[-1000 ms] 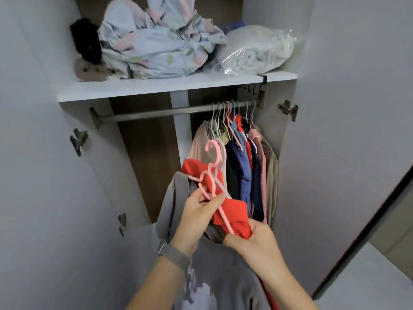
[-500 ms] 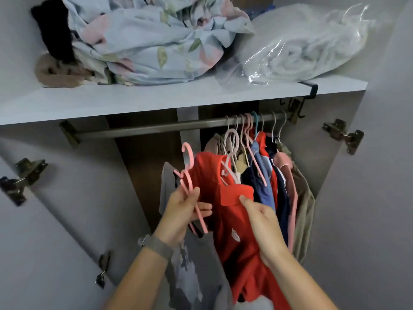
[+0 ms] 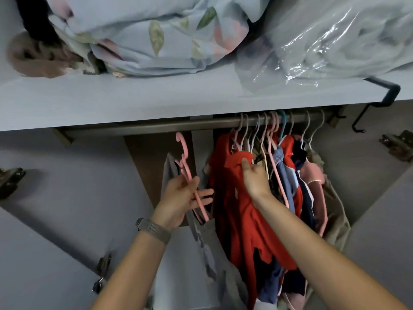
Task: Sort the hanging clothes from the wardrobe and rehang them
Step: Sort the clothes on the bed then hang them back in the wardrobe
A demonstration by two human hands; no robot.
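Note:
My left hand (image 3: pixel 183 195) grips a pink hanger (image 3: pixel 186 166) carrying a grey garment (image 3: pixel 207 247), held below and left of the metal rail (image 3: pixel 156 126); its hook is off the rail. My right hand (image 3: pixel 254 177) holds the collar of a red shirt (image 3: pixel 237 211) whose hanger sits at the left end of the clothes on the rail. Several more garments (image 3: pixel 297 175) hang packed on the rail's right part, in blue, navy, pink and beige.
A white shelf (image 3: pixel 134 101) above the rail carries floral bedding (image 3: pixel 156 34), a clear plastic bag (image 3: pixel 330 39) and a dark item at far left. A black hook (image 3: pixel 380 97) clips onto the shelf's right end. Open doors with hinges flank both sides.
The camera has moved closer and tilted up. My right hand carried the red shirt up to the rail, while my left hand lifted the pink hanger with the grey garment and drew it left.

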